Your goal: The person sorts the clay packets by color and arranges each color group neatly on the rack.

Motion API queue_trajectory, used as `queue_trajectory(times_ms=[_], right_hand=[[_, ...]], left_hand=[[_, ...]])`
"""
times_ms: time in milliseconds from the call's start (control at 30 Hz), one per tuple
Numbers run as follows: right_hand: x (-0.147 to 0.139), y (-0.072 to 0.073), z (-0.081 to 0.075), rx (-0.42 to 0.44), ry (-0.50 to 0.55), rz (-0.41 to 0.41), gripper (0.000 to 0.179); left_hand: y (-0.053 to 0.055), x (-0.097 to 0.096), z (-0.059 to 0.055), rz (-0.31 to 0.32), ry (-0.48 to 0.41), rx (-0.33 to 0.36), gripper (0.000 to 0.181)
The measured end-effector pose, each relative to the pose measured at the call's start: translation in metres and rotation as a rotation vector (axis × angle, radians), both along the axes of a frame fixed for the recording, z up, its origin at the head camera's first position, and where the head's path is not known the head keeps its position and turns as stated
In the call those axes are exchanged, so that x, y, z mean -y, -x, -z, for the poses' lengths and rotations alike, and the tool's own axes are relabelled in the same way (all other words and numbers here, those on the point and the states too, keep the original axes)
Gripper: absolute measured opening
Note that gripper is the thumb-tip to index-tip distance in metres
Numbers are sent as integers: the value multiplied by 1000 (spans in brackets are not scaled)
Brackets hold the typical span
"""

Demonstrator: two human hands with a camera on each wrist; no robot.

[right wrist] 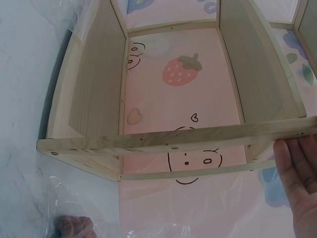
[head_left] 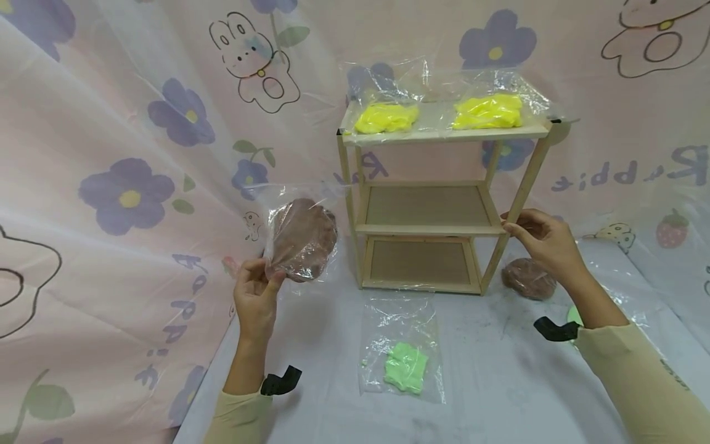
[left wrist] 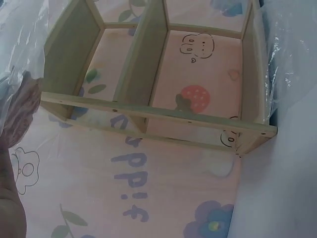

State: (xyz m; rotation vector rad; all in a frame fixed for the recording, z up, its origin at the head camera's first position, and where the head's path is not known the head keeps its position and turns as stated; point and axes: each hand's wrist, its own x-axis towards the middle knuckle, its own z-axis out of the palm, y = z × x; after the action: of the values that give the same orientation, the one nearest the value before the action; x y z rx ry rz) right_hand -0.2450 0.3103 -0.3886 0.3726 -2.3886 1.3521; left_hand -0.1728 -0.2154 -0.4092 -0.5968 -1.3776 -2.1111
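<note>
Because the left hand (head_left: 257, 302) pinches only the lower left edge of a clear plastic bag holding a flat, rounded brown lump (head_left: 304, 239), the weight above that grip could flop over or slip free. The lump is held up off the white tabletop (head_left: 327, 370), just beside the left front post of a three-tier pale wooden rack (head_left: 429, 230); whether the plastic touches the post I cannot tell, but loose film might snag there. The right hand (head_left: 546, 237) holds the rack's right front post at the middle shelf, thumb and fingers about it, so an uneven pull could tip the frame. Two bright yellow crumpled lumps (head_left: 386, 118) (head_left: 489, 111) in clear plastic lie near the top shelf's front corners, and a tilt might slide them over its front edge, perhaps onto the bagged pale green lump (head_left: 406, 368) on the tabletop before the rack. Below the right hand, beside the rack's right side, sits a second bagged brown lump (head_left: 529, 279), which a lowered forearm could knock.
</note>
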Motion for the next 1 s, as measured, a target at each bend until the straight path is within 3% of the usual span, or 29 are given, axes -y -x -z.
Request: queue_trajectory(times_ms=[167,567,833,1000], right_hand=[[-1,0,0,0,-1,6,30],[-1,0,0,-24,17,-6,28],[-2,3,2,-26,22,-6,28],[0,3,2,-34,26,-7,27]], left_hand=[[-2,-9,1,8,89,-20,28],[-2,-48,-6,152,226,2,32],[5,-80,-18,192,242,67,34],[12,-96,-24,213,214,66,37]])
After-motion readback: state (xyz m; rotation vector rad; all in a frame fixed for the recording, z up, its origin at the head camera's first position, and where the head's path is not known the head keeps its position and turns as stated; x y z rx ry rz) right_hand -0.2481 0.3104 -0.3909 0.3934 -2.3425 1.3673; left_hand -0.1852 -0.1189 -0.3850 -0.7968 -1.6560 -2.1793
